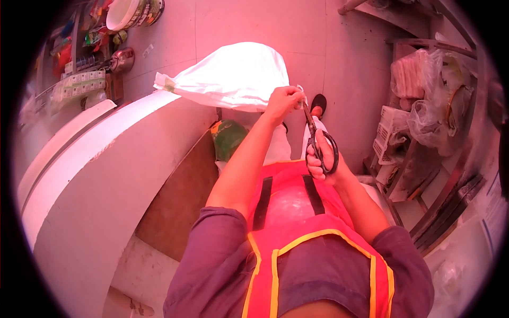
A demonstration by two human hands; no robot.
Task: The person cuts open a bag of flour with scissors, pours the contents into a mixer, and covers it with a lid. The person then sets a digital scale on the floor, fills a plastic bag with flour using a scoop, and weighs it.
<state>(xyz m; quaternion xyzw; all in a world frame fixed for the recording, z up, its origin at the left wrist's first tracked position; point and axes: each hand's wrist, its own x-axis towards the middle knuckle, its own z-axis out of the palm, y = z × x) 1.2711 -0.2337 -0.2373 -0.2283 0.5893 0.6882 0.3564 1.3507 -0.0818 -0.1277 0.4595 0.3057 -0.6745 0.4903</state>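
Note:
A large white bag (233, 74) stretches out to the left in front of me, brightly lit. Near its right end, my left hand (285, 102) is closed on a gathered corner of the bag. My right hand (322, 158) grips a pair of scissors (310, 121) by the black handles. The blades point up toward the pinched corner, their tips close beside my left fingers. Whether the tips touch the bag I cannot tell. The bag's other end tapers to a crumpled tip over a white ledge.
A curved white counter (106, 159) runs along the left, with a green bundle (229, 140) beside it. A shelf rack at the right holds a white plastic basket (389, 132) and clear plastic bags (427, 119). A bucket (132, 13) and kettle (122, 60) are at the upper left.

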